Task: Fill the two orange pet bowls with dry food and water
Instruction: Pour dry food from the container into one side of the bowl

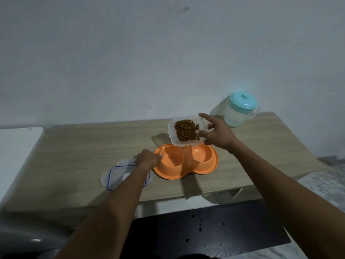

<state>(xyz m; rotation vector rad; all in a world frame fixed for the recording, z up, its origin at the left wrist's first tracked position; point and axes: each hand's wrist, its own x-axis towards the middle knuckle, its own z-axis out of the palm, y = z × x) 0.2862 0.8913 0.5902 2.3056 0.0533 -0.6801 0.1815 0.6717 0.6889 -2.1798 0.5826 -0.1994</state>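
An orange double pet bowl sits on the wooden table, both of its wells bare. My right hand grips a clear plastic container of brown dry food, tilted toward me just above the back of the bowl. My left hand rests with fingers curled on the bowl's left rim. A pale jug with a teal lid stands at the back right, apart from both hands.
The container's clear lid with a blue seal lies flat left of the bowl, partly under my left forearm. The wooden table stands against a plain wall. A white surface adjoins it on the left. A dark mat lies below the front edge.
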